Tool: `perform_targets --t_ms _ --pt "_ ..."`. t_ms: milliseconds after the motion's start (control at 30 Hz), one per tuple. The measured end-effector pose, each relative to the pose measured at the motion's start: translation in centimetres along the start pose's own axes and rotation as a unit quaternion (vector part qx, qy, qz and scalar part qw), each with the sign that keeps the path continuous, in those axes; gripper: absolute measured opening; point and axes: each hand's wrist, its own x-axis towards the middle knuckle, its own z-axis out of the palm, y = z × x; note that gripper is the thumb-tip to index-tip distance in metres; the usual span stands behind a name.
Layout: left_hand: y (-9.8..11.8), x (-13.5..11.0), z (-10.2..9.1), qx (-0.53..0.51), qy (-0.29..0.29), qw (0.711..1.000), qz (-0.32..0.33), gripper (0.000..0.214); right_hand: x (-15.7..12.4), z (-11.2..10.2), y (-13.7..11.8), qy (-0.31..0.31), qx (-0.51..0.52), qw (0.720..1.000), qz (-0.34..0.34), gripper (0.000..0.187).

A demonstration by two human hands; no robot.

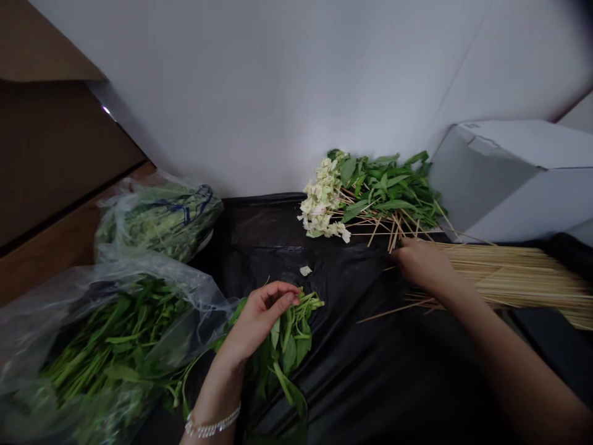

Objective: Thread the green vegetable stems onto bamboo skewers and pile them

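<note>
My left hand (262,318), a beaded bracelet at its wrist, is closed with thumb and fingertips together at the cut stem ends of a small bunch of water spinach (290,346). The leaves hang down below the fingers. Farther right, my right hand (424,262) has its fingers closed at the near tips of loose bamboo skewers (504,272); its fingertips are partly in shadow. Just beyond it lie skewered greens (389,182), and beside them skewered pale cabbage pieces (323,194), their sticks crossing toward my right hand.
A black plastic sheet (352,371) covers the work surface. At left, an open clear bag (204,284) holds more greens, with another bag of greens (162,216) behind it. A white box (519,179) stands at right against the pale wall (259,93). One cabbage scrap (306,271) lies mid-sheet.
</note>
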Motion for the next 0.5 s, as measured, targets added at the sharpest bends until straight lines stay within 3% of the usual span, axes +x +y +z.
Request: perform_targets --t_ms 100,233,333,500 --pt "-0.2 0.1 0.0 0.001 0.021 1.000 -0.007 0.026 0.4 0.3 -1.0 -0.001 0.006 0.999 -0.042 0.025" --pt "-0.5 0.3 -0.5 -0.034 0.107 0.994 -0.004 0.033 0.3 -0.4 -2.8 0.026 0.092 0.982 -0.161 0.025" --pt "-0.4 0.3 -1.3 -0.099 0.152 0.983 -0.016 0.037 -1.0 -2.0 -4.7 0.099 0.246 0.935 -0.237 0.028" --pt "0.0 0.3 -2.1 -0.173 0.147 0.974 -0.015 0.037 -4.4 -5.9 -7.3 0.198 0.401 0.870 -0.207 0.033"
